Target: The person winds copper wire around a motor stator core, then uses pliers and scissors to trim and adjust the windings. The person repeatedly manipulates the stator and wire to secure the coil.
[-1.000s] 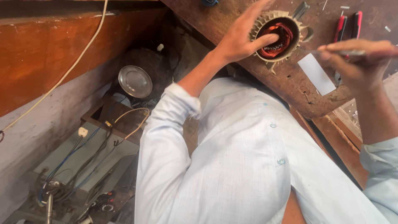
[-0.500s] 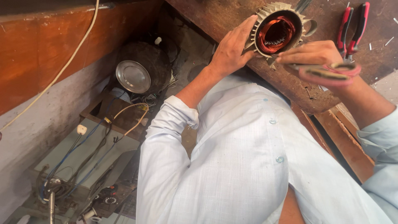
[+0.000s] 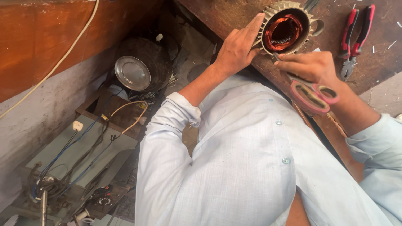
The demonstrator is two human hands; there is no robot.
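A finned metal motor stator (image 3: 287, 29) with copper windings inside lies on its side on the wooden bench (image 3: 234, 14). My left hand (image 3: 238, 48) grips its finned outer shell from the left. My right hand (image 3: 310, 67) holds pink-handled scissors (image 3: 312, 94), blades pointing toward the stator's lower rim, handles trailing back toward me. My pale blue shirt fills the lower middle of the view.
Red-handled pliers (image 3: 354, 35) lie on the bench right of the stator. Below on the left sit a round metal lid (image 3: 132, 73), a dark pot, tangled wires (image 3: 83, 155) and a grey box. A white cable (image 3: 58, 62) runs along the wall.
My left hand slid from inside the stator bore to its outer shell. My right hand came down to the stator's lower rim with the scissors. The view shifted slightly.
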